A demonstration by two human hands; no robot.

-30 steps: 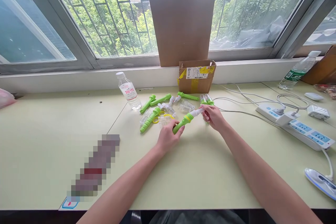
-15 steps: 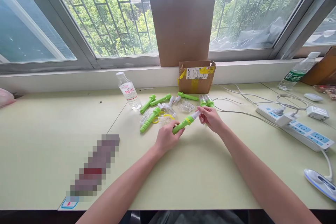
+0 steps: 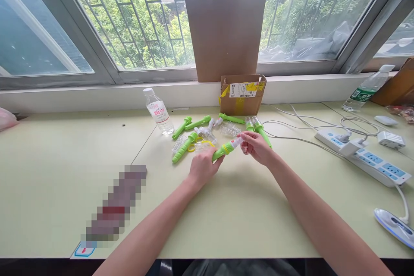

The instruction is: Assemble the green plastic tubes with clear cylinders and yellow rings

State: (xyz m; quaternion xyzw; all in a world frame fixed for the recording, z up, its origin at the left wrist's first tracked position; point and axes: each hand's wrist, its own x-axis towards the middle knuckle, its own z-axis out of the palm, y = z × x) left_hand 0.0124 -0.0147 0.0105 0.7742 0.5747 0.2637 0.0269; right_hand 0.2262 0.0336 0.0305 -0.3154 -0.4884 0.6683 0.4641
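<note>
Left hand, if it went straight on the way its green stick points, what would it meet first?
Likely the right hand, its fingers at the pale tip of the green stick in the left hand; depth is uncertain.

Slender green tube (image 3: 220, 153), yellow ring (image 3: 228, 147) round its neck, clear cap (image 3: 238, 140) over its white tip (image 3: 233, 142), aslant, cap end rightward.

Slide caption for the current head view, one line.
Left hand grips a green tube, right hand holds its clear end; more green tubes lie before a cardboard box.

Bright daylight from windows (image 3: 129, 19), soft shadows on the table (image 3: 252, 211), stretched edges, pixelated patch (image 3: 116, 202) lower left
</note>
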